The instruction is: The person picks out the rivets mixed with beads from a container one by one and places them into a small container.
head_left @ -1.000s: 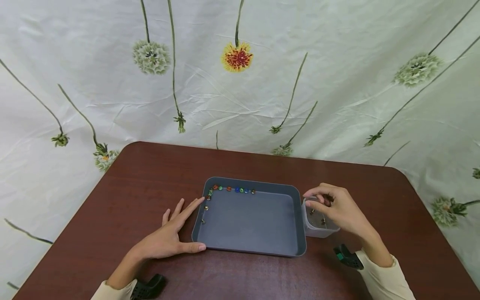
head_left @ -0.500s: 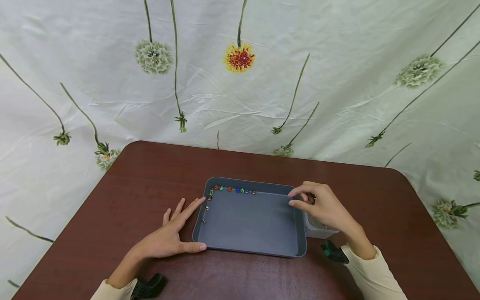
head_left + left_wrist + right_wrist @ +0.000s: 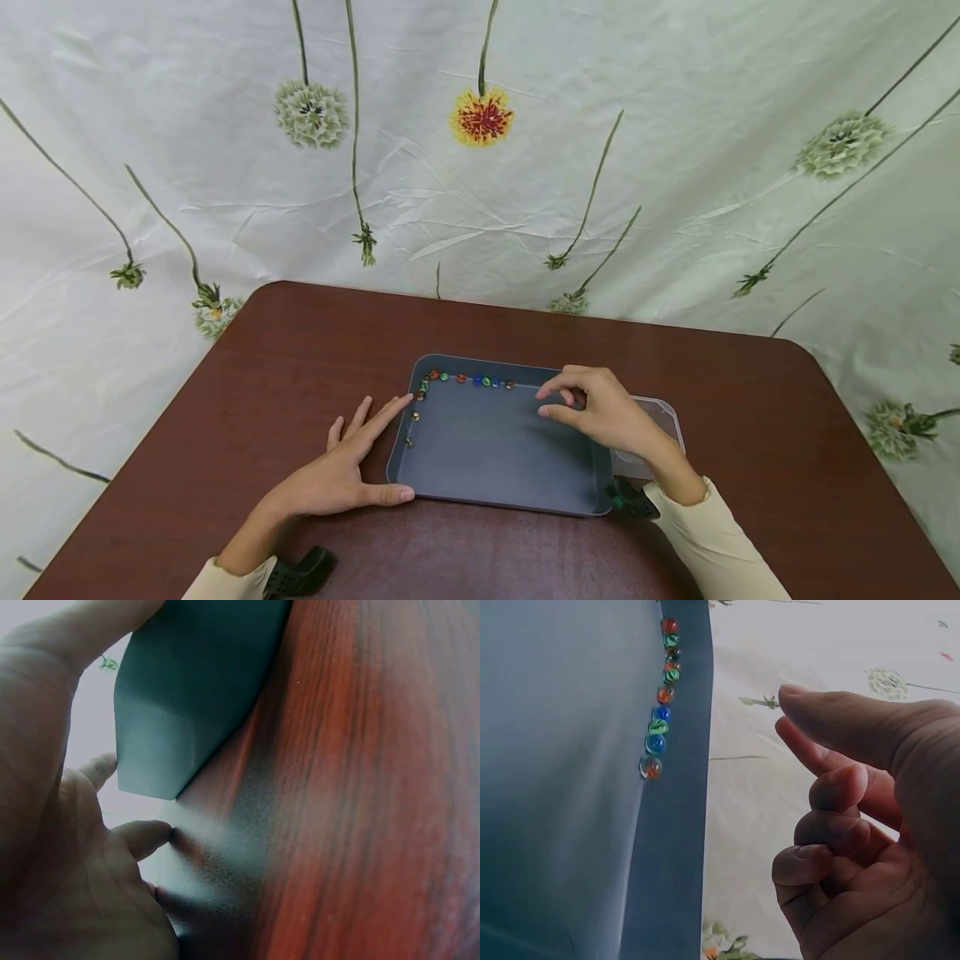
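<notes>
A shallow grey tray (image 3: 510,442) stands on the table. Glass marbles in several colours (image 3: 658,727) form a row along its far edge and down its left side. My left hand (image 3: 337,475) rests at the tray's left side, thumb by the near left corner and fingers spread, the index tip at the rim. Over the tray's right part hovers my right hand (image 3: 600,408), thumb and index tips close together and the other fingers curled towards the palm. No marble shows at its fingertips; I cannot tell whether one is hidden in this hand.
A clear plastic container (image 3: 663,412) sits against the tray's right side, partly covered by the right hand and wrist. The brown wooden table (image 3: 480,554) ends at a flower-printed white cloth (image 3: 675,167) behind. Both wrists carry black devices (image 3: 300,573).
My right hand has moved left from above the clear container to over the tray, uncovering the container's far right part. The left hand and the row of marbles have stayed in place.
</notes>
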`<state>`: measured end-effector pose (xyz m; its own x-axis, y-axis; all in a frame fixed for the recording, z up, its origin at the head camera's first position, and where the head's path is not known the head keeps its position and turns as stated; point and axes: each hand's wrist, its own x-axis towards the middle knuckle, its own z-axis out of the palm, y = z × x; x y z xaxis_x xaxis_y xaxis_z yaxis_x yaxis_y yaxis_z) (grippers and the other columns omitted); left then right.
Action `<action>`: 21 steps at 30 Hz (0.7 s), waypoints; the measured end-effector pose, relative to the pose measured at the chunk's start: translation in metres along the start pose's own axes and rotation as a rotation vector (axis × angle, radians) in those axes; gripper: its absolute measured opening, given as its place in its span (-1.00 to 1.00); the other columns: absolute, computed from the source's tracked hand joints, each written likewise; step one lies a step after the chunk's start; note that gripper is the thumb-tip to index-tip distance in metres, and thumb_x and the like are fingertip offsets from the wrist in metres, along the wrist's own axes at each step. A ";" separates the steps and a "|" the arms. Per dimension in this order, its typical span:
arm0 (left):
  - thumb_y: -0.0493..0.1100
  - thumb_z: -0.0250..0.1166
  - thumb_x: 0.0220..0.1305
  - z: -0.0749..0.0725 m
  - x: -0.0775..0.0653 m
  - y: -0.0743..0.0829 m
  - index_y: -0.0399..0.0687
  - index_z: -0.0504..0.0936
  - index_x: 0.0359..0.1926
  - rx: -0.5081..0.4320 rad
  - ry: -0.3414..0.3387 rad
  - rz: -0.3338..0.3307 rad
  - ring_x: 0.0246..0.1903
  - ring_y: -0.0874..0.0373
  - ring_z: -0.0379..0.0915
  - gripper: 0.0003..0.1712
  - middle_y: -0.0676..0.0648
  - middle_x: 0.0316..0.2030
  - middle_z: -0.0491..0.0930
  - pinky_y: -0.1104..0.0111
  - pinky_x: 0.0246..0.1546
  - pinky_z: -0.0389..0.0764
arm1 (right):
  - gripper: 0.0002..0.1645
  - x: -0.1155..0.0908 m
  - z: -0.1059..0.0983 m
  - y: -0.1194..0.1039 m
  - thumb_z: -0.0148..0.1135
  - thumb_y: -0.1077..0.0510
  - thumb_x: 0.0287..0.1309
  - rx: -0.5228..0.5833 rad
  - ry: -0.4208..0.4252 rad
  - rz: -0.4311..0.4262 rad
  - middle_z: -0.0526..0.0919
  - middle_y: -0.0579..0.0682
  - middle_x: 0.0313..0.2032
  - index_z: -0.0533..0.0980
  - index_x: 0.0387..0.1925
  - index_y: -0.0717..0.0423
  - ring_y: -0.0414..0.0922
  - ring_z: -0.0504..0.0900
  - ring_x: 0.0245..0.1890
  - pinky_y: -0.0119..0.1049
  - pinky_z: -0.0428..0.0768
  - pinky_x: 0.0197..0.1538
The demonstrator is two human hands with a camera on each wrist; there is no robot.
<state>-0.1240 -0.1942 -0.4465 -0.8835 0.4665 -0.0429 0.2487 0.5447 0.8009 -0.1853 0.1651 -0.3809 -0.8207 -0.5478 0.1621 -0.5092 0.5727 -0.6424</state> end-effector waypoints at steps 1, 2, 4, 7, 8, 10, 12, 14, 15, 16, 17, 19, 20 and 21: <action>0.21 0.45 -0.08 0.000 0.000 0.000 0.37 -0.14 0.47 0.002 0.001 0.001 0.43 -0.21 -0.66 0.21 -0.06 0.48 -0.13 -0.30 0.18 -0.57 | -0.85 0.002 0.001 0.000 0.37 0.05 0.04 0.002 -0.003 -0.003 0.30 -0.17 -0.56 0.64 -0.28 -0.14 -0.30 0.22 -0.57 -0.45 0.25 -0.47; 0.21 0.45 -0.08 0.000 0.000 0.000 0.37 -0.14 0.47 0.003 0.001 0.001 0.43 -0.21 -0.66 0.21 -0.06 0.48 -0.14 -0.30 0.18 -0.57 | -0.85 0.003 0.002 -0.001 0.36 0.05 0.04 0.007 -0.006 -0.005 0.30 -0.17 -0.56 0.64 -0.28 -0.14 -0.30 0.22 -0.57 -0.44 0.25 -0.47; 0.21 0.45 -0.09 0.000 0.001 0.000 0.37 -0.15 0.47 0.004 0.002 0.002 0.43 -0.21 -0.66 0.22 -0.06 0.48 -0.14 -0.29 0.18 -0.57 | -0.86 0.006 0.005 -0.002 0.36 0.05 0.04 0.010 -0.010 -0.011 0.30 -0.16 -0.56 0.64 -0.29 -0.19 -0.30 0.22 -0.57 -0.44 0.25 -0.47; 0.22 0.45 -0.09 0.000 0.001 0.001 0.36 -0.15 0.47 0.007 0.002 0.002 0.43 -0.21 -0.66 0.22 -0.07 0.48 -0.14 -0.29 0.19 -0.57 | -0.86 0.010 0.009 -0.004 0.36 0.05 0.05 0.016 -0.019 -0.024 0.30 -0.16 -0.56 0.64 -0.28 -0.17 -0.31 0.22 -0.57 -0.43 0.25 -0.47; 0.22 0.45 -0.09 0.000 0.001 0.001 0.36 -0.15 0.47 0.007 0.003 0.002 0.43 -0.21 -0.66 0.22 -0.07 0.48 -0.14 -0.29 0.19 -0.57 | -0.86 0.011 0.010 -0.004 0.36 0.05 0.05 0.017 -0.024 -0.030 0.30 -0.16 -0.57 0.64 -0.28 -0.16 -0.32 0.21 -0.57 -0.43 0.26 -0.47; 0.22 0.45 -0.09 0.000 0.001 0.002 0.36 -0.15 0.47 0.008 0.004 0.001 0.43 -0.21 -0.66 0.22 -0.08 0.48 -0.14 -0.29 0.19 -0.57 | -0.85 0.013 0.013 -0.004 0.35 0.05 0.06 0.015 -0.033 -0.042 0.30 -0.17 -0.57 0.65 -0.27 -0.10 -0.36 0.19 -0.57 -0.44 0.25 -0.47; 0.22 0.45 -0.09 0.000 0.001 0.002 0.37 -0.15 0.47 0.009 0.003 -0.001 0.43 -0.21 -0.66 0.22 -0.09 0.48 -0.14 -0.29 0.18 -0.56 | -0.83 0.016 0.015 -0.005 0.35 0.05 0.06 0.020 -0.044 -0.051 0.30 -0.17 -0.57 0.65 -0.26 -0.04 -0.38 0.18 -0.56 -0.44 0.25 -0.47; 0.22 0.45 -0.09 0.000 0.001 0.002 0.38 -0.15 0.47 0.010 0.003 -0.003 0.43 -0.21 -0.66 0.22 -0.10 0.48 -0.15 -0.29 0.18 -0.55 | -0.80 0.017 0.017 -0.006 0.35 0.06 0.06 0.023 -0.055 -0.061 0.29 -0.17 -0.57 0.65 -0.26 0.01 -0.38 0.18 -0.56 -0.45 0.24 -0.46; 0.22 0.45 -0.09 0.000 0.001 0.002 0.39 -0.15 0.47 0.010 0.002 -0.003 0.43 -0.21 -0.66 0.22 -0.10 0.48 -0.16 -0.29 0.18 -0.55 | -0.79 0.018 0.018 -0.006 0.35 0.06 0.06 0.024 -0.060 -0.064 0.29 -0.18 -0.57 0.65 -0.25 0.03 -0.38 0.18 -0.56 -0.45 0.24 -0.45; 0.22 0.45 -0.09 0.000 0.001 0.003 0.39 -0.15 0.47 0.010 0.002 -0.004 0.43 -0.21 -0.66 0.22 -0.10 0.48 -0.16 -0.29 0.18 -0.55 | -0.79 0.019 0.019 -0.007 0.35 0.06 0.06 0.024 -0.064 -0.072 0.29 -0.17 -0.57 0.65 -0.25 0.04 -0.36 0.19 -0.56 -0.45 0.24 -0.45; 0.22 0.45 -0.09 0.000 0.001 0.003 0.39 -0.15 0.47 0.010 0.003 -0.004 0.43 -0.21 -0.66 0.22 -0.10 0.48 -0.16 -0.29 0.18 -0.55 | -0.79 0.020 0.019 -0.008 0.35 0.06 0.06 0.026 -0.068 -0.073 0.29 -0.17 -0.57 0.65 -0.25 0.04 -0.34 0.20 -0.56 -0.46 0.24 -0.45; 0.21 0.45 -0.09 0.000 0.001 0.003 0.38 -0.15 0.47 0.010 0.003 -0.004 0.43 -0.21 -0.66 0.22 -0.10 0.48 -0.15 -0.29 0.18 -0.55 | -0.78 0.023 0.021 -0.010 0.35 0.05 0.06 0.023 -0.077 -0.083 0.30 -0.16 -0.57 0.65 -0.25 0.05 -0.32 0.21 -0.55 -0.45 0.24 -0.44; 0.21 0.45 -0.09 0.000 0.001 0.003 0.37 -0.15 0.47 0.010 0.004 -0.004 0.43 -0.21 -0.65 0.22 -0.10 0.48 -0.15 -0.29 0.19 -0.55 | -0.78 0.024 0.022 -0.011 0.35 0.05 0.06 0.021 -0.082 -0.086 0.30 -0.16 -0.57 0.65 -0.25 0.04 -0.31 0.22 -0.55 -0.45 0.24 -0.43; 0.22 0.45 -0.09 0.000 0.000 0.003 0.36 -0.14 0.47 0.010 0.005 -0.003 0.43 -0.21 -0.65 0.22 -0.10 0.47 -0.14 -0.29 0.19 -0.55 | -0.78 0.025 0.023 -0.012 0.34 0.04 0.07 0.018 -0.087 -0.089 0.30 -0.16 -0.57 0.65 -0.25 0.04 -0.31 0.22 -0.55 -0.45 0.24 -0.43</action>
<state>-0.1237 -0.1922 -0.4439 -0.8863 0.4612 -0.0426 0.2497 0.5533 0.7947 -0.1941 0.1305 -0.3862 -0.7465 -0.6473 0.1543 -0.5739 0.5090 -0.6415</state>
